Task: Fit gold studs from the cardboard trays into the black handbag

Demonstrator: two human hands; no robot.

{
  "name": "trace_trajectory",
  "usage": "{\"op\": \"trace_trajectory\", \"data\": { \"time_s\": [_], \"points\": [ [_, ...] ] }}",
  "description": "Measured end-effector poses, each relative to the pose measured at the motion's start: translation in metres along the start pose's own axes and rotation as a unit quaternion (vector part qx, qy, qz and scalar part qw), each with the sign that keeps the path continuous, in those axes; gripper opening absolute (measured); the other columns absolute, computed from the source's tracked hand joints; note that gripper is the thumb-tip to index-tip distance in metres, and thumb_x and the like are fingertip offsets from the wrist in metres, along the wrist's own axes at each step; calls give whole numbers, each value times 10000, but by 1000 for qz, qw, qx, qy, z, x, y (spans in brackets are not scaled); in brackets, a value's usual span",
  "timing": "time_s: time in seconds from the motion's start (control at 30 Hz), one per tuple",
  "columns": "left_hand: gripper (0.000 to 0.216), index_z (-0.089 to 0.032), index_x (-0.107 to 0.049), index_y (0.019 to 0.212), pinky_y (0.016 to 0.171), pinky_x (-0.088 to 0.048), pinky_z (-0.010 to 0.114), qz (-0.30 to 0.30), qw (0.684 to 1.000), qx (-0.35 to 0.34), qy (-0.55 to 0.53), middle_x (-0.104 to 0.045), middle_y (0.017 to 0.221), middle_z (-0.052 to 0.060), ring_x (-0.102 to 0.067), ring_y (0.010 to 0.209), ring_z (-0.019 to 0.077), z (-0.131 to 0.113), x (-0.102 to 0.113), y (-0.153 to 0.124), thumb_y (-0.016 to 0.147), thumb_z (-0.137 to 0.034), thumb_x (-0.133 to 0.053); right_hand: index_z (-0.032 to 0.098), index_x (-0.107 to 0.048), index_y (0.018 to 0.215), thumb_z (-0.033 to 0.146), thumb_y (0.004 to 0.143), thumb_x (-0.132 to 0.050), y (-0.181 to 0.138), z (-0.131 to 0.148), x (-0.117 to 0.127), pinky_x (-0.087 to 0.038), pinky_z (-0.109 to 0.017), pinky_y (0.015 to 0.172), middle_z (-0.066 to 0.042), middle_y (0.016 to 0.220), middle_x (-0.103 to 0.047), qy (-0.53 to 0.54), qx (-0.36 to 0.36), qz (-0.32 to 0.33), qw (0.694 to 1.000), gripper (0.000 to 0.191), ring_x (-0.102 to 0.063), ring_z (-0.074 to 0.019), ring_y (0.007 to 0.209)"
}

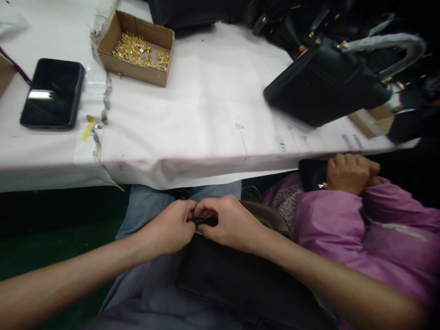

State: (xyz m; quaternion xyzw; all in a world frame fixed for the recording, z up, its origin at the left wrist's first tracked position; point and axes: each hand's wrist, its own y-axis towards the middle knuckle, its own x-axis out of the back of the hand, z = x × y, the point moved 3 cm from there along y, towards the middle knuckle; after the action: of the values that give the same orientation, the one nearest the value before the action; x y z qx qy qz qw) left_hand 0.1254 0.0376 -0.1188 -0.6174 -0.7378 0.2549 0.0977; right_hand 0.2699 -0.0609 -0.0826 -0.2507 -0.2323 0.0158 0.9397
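Head view of a seated person at the edge of a white paper-covered worktable (206, 91). Left hand (170, 227) and right hand (228, 224) meet over the lap, fingertips together, both pinching a narrow black strap-like piece (207, 221) that runs level between them. Only a short dark length of this piece shows between the thumbs; its ends are hidden inside the two grips, and its material cannot be told. It lies at the upper edge of a flat black leather-like panel (237, 279) resting on the person's grey-blue trousered lap (144, 211), below the table's near edge; whether strap and panel are joined cannot be told.

On the table, at far left, a black slab-shaped phone (52, 94) lies flat. Near it stands an open brown cardboard box (137, 71) holding a heap of small gold-coloured metal fittings (135, 49). At right, a black handbag with gold hardware (323, 85) lies tilted on the tabletop, its handle wrapped in pale film (395, 43); further dark bags crowd behind it.

Beside the person, at right, a co-worker's purple sleeve (360, 229) and closed hand (350, 173) rest below the table edge, well apart from the person's own hands.
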Motion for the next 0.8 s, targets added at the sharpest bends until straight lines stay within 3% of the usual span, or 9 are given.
{"op": "trace_trajectory", "data": {
  "time_s": [0.13,0.33,0.47,0.53,0.63,0.8],
  "points": [
    [274,-160,-703,935,788,-492,330,-5,1000,5,-9,-770,954,53,-712,953,259,0,1,0,752,-82,-516,230,-834,1116,107,866,-744,-2,-1,3,-614,-320,919,-28,1100,-892,-42,80,-2,996,293,-844,-220,1008],
    [195,-145,-708,953,669,-396,309,-4,998,47,40,-710,844,26,-617,790,205,-3,1,5,804,-159,-584,253,-825,1140,163,931,-756,-2,-12,12,-616,-317,942,0,1083,-875,7,43,20,999,237,-827,-198,1000],
    [248,-151,-762,985,679,-392,322,-10,995,33,96,-730,866,18,-610,790,195,-10,3,7,816,-187,-585,252,-799,1145,141,946,-750,-2,-17,12,-626,-305,996,15,1105,-852,94,32,26,995,233,-817,-183,1046],
    [205,-171,-773,926,664,-366,325,-17,987,29,154,-715,819,-3,-588,757,180,-13,5,7,841,-222,-594,258,-792,1140,134,949,-744,-2,-19,10,-623,-302,1000,23,1100,-844,110,33,28,993,233,-811,-176,1053],
    [171,-173,-693,742,590,-270,332,-11,974,58,220,-564,642,-34,-465,641,143,-13,8,7,857,-264,-604,265,-783,1143,150,952,-751,-1,-24,8,-614,-313,1012,28,1109,-839,107,25,31,993,225,-803,-176,1066],
    [223,-170,-578,628,549,-217,340,0,971,85,222,-442,581,-43,-363,604,123,-15,9,6,831,-256,-613,271,-751,1153,185,952,-768,-1,-30,5,-616,-327,987,24,1107,-831,123,9,34,992,220,-799,-184,1059]
  ]
}}
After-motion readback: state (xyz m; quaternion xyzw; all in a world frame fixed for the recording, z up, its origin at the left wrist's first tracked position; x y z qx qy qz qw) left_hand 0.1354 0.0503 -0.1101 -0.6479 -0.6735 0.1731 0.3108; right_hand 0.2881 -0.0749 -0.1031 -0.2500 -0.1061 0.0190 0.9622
